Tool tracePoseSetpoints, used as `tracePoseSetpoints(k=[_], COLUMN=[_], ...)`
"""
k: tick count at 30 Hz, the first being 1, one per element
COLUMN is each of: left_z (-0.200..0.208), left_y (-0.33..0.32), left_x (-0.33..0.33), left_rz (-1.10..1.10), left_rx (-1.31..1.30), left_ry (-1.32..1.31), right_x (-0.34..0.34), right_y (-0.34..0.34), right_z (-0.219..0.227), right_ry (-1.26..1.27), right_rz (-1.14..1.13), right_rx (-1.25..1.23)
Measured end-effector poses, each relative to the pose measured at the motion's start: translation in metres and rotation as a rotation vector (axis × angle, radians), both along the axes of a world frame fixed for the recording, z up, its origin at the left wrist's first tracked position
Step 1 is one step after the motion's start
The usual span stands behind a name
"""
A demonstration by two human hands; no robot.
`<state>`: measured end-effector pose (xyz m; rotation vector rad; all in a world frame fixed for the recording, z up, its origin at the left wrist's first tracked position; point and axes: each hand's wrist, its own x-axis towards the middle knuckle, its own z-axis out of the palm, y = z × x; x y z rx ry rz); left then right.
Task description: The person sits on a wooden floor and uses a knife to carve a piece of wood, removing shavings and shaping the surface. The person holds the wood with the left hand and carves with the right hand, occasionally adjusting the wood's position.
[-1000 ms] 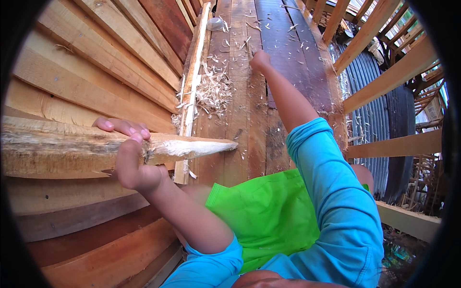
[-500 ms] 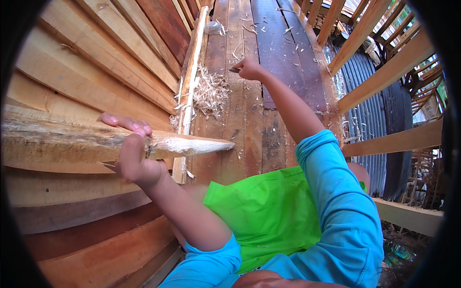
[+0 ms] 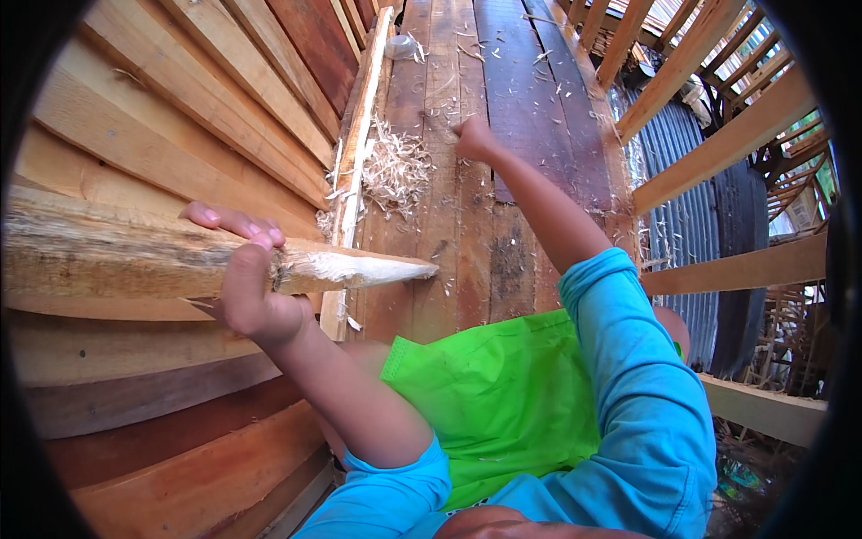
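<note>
A thick pale wooden post (image 3: 135, 251) comes in from the left, its near end whittled to a white point (image 3: 377, 268). My left hand (image 3: 256, 269) is closed around it just behind the cut end, thumb on top and fingers over the far side. Out over the floor, beyond the pointed end and apart from it, my right hand (image 3: 478, 141) is closed. A small dark tip (image 3: 457, 128) shows at its fingers; motion blurs it, and the rest is hidden in the fist.
Curled wood shavings (image 3: 395, 171) lie heaped beside a long pale beam (image 3: 357, 144) on the plank floor (image 3: 449, 225). A clear plastic cup (image 3: 400, 47) lies farther off. The board wall (image 3: 180, 117) rises at left; slatted rails (image 3: 727, 135) and corrugated metal sheet (image 3: 682, 216) are at right.
My right hand has moved slightly to the right and nearer to me, still closed. My left hand and the post have hardly moved.
</note>
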<state>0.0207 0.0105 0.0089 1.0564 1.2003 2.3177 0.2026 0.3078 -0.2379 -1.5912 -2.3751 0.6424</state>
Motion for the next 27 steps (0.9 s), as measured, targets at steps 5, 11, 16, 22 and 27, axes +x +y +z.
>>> tracePoseSetpoints(k=[5,11,16,22,27], left_z=[-0.001,0.003,0.002,-0.002,0.001], left_y=[0.002,0.002,0.004,0.003,0.001], left_x=[-0.002,0.002,0.000,-0.003,0.000], left_rz=[-0.006,0.028,0.012,0.019,0.035], left_rx=[0.010,0.016,0.027,0.014,0.007], left_ry=[-0.008,-0.023,-0.002,0.000,-0.005], right_x=[-0.008,0.021,0.041,0.007,0.013], right_y=[-0.056,-0.037,-0.009,-0.081,-0.078], right_z=[0.014,0.009,0.005,0.004,0.014], right_ry=[0.002,0.305,-0.007,-0.019,0.296], right_rz=[0.164,-0.247,-0.212,0.200,-0.004], right_rx=[-0.130,0.133,-0.047,-0.143,-0.028])
